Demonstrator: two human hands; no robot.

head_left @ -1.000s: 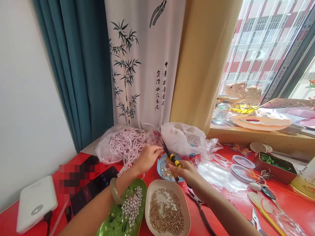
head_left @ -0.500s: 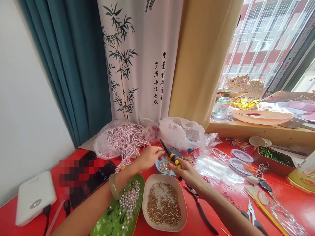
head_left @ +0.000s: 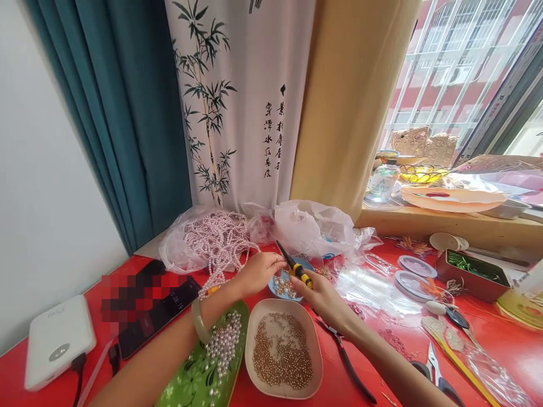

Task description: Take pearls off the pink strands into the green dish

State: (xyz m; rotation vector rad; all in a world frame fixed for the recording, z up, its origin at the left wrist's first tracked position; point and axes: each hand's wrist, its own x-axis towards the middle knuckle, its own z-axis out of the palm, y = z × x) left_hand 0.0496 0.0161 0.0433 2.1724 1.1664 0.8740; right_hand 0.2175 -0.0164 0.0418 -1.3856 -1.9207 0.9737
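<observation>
My right hand (head_left: 316,291) is closed around pliers (head_left: 300,272) with yellow-and-black handles, their dark jaws pointing up and away to the left. Close beside the pliers, my left hand (head_left: 259,272) has its fingers pinched together; whatever lies between the fingertips is too small to make out. Both hands are above a blue dish (head_left: 278,294) of small gold and clear pieces. Nearer me stands a cream bowl (head_left: 251,370) of gold beads. Under my left forearm, a green leaf-patterned tray (head_left: 182,381) carries silvery-lilac pearl beads (head_left: 224,345).
Strands of pink pearls (head_left: 216,237) spill from a plastic bag at the back. A second pair of pliers (head_left: 348,359) lies by my right forearm, with scissors (head_left: 432,364) farther right. Phones (head_left: 159,319) and a white power bank (head_left: 61,342) are on the left.
My left hand has shifted very slightly, its fingertips still by the pliers. The pliers stay in my right hand, and the whole view has moved a little.
</observation>
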